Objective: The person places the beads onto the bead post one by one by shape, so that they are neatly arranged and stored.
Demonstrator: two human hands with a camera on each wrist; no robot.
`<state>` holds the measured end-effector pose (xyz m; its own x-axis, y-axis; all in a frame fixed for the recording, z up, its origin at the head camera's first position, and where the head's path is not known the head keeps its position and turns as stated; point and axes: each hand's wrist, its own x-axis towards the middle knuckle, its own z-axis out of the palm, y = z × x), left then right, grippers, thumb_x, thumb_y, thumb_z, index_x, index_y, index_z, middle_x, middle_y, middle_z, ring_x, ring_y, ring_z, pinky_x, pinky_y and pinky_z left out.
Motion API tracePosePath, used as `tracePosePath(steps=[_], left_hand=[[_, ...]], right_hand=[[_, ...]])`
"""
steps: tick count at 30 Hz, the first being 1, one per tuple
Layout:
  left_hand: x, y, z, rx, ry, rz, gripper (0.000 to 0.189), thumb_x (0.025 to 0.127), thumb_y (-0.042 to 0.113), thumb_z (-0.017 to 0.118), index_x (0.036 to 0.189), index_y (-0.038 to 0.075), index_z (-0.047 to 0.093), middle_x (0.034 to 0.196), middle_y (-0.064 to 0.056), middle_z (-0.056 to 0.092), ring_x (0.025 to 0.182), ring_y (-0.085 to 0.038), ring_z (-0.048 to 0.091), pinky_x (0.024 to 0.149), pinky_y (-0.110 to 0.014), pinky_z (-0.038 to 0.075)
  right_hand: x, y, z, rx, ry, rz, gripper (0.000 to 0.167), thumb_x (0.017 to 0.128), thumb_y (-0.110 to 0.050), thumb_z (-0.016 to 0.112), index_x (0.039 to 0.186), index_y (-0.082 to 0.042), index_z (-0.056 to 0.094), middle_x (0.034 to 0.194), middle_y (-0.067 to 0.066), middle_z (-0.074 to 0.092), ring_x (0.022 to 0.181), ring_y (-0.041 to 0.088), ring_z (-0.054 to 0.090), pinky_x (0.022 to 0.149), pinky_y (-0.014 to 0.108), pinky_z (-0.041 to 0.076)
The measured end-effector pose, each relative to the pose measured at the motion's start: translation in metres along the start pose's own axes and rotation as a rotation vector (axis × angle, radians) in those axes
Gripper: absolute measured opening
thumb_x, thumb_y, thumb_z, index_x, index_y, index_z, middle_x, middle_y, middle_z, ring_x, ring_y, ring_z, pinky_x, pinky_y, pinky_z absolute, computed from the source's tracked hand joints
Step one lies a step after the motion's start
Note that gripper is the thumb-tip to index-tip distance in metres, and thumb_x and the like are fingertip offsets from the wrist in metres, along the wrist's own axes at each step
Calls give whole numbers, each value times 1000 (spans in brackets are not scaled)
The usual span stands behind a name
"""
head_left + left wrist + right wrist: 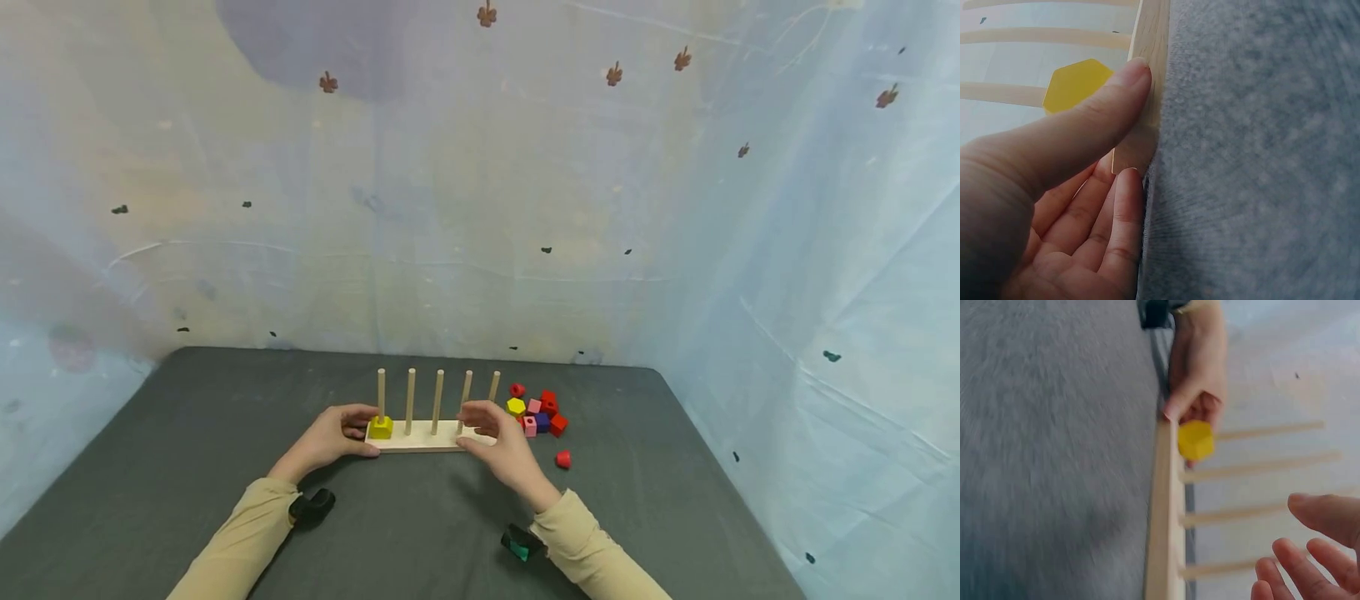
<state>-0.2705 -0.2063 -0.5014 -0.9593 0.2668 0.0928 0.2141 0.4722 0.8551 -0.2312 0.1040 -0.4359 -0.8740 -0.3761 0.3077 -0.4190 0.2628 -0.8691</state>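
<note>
A pale wooden peg board (422,443) with several upright pegs (437,400) lies on the dark table. My left hand (333,435) grips its left end, thumb along the front edge and fingers round the far side. A yellow hexagonal block (381,429) sits low on the leftmost peg, beside that thumb in the left wrist view. My right hand (504,446) hovers by the right end of the board, partly hiding it and the pegs there. In the right wrist view its fingers (1300,569) are spread and loosely bent, with nothing between them.
Right of the board lies a cluster of small blocks: red (558,425), pink (529,427), dark blue (542,422) and yellow (515,407). One red block (563,459) lies apart, nearer me. A patterned curtain (450,308) hangs behind the table (660,500).
</note>
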Motion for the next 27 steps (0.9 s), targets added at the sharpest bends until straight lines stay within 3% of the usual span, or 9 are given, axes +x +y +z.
tracePosePath(steps=[5,12,19,27], left_hand=[[-1,0,0,-4,0,-8,73,68,18,87,130,-3,55,125,-20,58,109,-32,58,85,-37,53],[0,1,-1,10,1,-17,73,68,19,87,130,-2,56,124,-18,59,109,-31,59,84,-36,53],[0,1,-2,-18,-3,-15,74,68,19,87,131,-2,55,125,-18,58,110,-31,58,85,-35,53],[-1,1,-2,-20,-10,0,72,68,19,87,130,-2,56,125,-19,58,110,-32,57,85,-36,52]], right_hand=[[-10,-21,-27,-14,26,1,44,85,3,69,126,3,54,116,26,60,110,42,55,95,59,41],[-14,-24,-65,-96,122,-45,42,84,5,70,124,3,55,116,26,60,106,38,58,91,57,44],[-7,-14,-105,-223,176,-89,39,85,1,70,122,-1,58,115,21,62,102,34,59,87,51,49],[4,13,-140,-232,149,-76,41,86,4,68,125,2,55,116,27,59,107,44,55,91,59,43]])
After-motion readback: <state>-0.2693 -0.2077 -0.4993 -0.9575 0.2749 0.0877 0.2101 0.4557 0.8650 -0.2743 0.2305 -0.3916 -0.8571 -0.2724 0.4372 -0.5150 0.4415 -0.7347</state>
